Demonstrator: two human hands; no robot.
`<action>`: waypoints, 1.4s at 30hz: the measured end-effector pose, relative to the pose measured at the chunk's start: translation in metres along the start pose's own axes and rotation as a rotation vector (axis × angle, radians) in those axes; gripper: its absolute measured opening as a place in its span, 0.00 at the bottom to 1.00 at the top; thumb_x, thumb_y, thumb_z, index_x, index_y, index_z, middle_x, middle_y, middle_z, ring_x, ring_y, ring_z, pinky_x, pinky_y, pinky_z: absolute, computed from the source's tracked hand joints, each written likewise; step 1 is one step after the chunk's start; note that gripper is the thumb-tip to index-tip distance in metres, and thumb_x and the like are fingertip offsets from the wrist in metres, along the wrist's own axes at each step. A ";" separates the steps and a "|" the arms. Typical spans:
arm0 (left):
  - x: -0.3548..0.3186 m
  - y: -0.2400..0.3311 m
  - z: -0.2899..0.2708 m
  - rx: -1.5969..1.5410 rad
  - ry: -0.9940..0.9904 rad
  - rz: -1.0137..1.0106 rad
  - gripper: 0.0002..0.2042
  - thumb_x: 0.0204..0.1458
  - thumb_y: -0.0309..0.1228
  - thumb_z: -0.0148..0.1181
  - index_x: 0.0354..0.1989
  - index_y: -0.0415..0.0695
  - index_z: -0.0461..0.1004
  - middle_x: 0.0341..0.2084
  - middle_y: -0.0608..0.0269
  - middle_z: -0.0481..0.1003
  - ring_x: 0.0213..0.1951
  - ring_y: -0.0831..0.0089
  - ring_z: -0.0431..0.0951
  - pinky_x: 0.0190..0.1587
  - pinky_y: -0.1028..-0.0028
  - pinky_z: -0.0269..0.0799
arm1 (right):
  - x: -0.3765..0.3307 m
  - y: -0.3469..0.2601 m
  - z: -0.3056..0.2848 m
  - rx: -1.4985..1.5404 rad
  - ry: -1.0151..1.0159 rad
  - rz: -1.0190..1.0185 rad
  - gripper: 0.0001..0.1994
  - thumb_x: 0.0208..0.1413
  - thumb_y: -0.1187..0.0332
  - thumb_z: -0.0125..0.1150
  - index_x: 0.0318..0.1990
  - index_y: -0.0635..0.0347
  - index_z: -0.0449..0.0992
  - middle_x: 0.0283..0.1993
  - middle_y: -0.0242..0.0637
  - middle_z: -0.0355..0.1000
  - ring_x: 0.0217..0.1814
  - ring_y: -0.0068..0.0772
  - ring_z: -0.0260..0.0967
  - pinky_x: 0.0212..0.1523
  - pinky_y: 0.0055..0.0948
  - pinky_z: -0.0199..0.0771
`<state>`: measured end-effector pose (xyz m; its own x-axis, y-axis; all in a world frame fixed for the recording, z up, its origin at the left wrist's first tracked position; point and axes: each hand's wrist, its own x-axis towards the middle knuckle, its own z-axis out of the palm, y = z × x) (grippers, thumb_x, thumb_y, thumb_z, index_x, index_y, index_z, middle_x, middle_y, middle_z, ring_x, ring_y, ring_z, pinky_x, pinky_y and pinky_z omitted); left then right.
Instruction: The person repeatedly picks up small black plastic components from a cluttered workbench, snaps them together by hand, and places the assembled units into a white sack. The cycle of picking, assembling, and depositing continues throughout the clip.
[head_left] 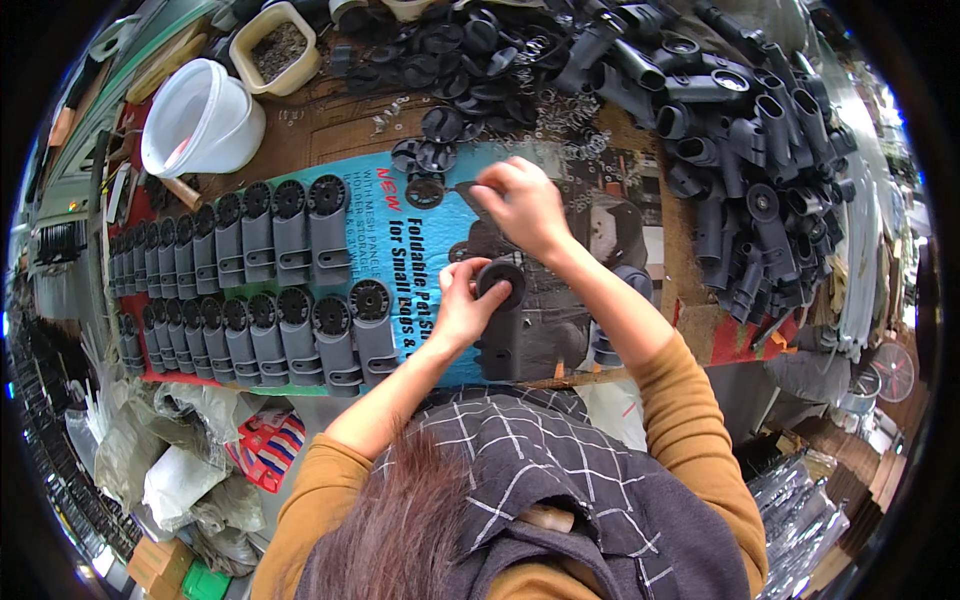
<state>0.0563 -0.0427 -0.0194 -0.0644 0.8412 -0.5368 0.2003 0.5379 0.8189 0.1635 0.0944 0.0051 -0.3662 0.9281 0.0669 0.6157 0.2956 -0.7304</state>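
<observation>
While two long rows of grey pieces lie lined up on the left of the surface (pixel 690 255), an upper row (pixel 292 235) and a lower row (pixel 335 345), each with its toothed round end away from the person, one dark grey housing (pixel 500 345) is in hand near the front edge, over the printed sheet (pixel 462 366); the left hand (pixel 468 305) is closed around its round end, thumb pressed across the face; the right hand (pixel 520 205) is raised just beyond it, fingers bent and drawn together, and whether anything is pinched there I cannot tell.

Judging by the neat order, the two rows look like the finished share, and the held piece seems partway through; a good deal appears left, since a large heap of housings (pixel 760 130) lies jumbled at the far right, apart from the rows; the small parts are plentiful too, with a pile of black caps (pixel 460 75) at the far side, loose springs (pixel 590 145) scattered beside it, and a toothed disc (pixel 425 192) lying near the right hand; how many pieces remain cannot be counted, as the heap overlaps itself.
</observation>
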 end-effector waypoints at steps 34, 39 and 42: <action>-0.004 0.004 -0.023 0.373 0.006 0.254 0.16 0.48 0.30 0.63 0.46 0.41 0.73 0.31 0.58 0.72 0.33 0.67 0.74 0.36 0.72 0.71 | -0.161 -0.001 0.016 -0.070 0.086 0.415 0.15 0.51 0.61 0.63 0.36 0.62 0.66 0.25 0.43 0.69 0.28 0.41 0.67 0.30 0.35 0.66; 0.003 -0.007 -0.022 0.253 -0.168 0.296 0.21 0.55 0.33 0.56 0.57 0.41 0.69 0.50 0.51 0.72 0.52 0.61 0.73 0.53 0.71 0.68 | -0.158 0.011 0.020 0.560 -0.053 0.620 0.21 0.57 0.68 0.59 0.57 0.61 0.65 0.48 0.39 0.71 0.40 0.24 0.69 0.39 0.24 0.72; 0.006 -0.010 -0.022 0.230 -0.201 0.222 0.20 0.55 0.32 0.56 0.56 0.40 0.69 0.52 0.49 0.71 0.55 0.60 0.72 0.55 0.69 0.66 | -0.154 0.012 0.020 0.544 -0.047 0.659 0.19 0.54 0.67 0.60 0.53 0.63 0.68 0.45 0.44 0.75 0.45 0.34 0.73 0.46 0.32 0.72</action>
<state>0.0321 -0.0412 -0.0261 0.1941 0.8960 -0.3994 0.4032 0.2983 0.8651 0.2134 -0.0494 -0.0276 -0.0872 0.8585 -0.5054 0.2972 -0.4618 -0.8357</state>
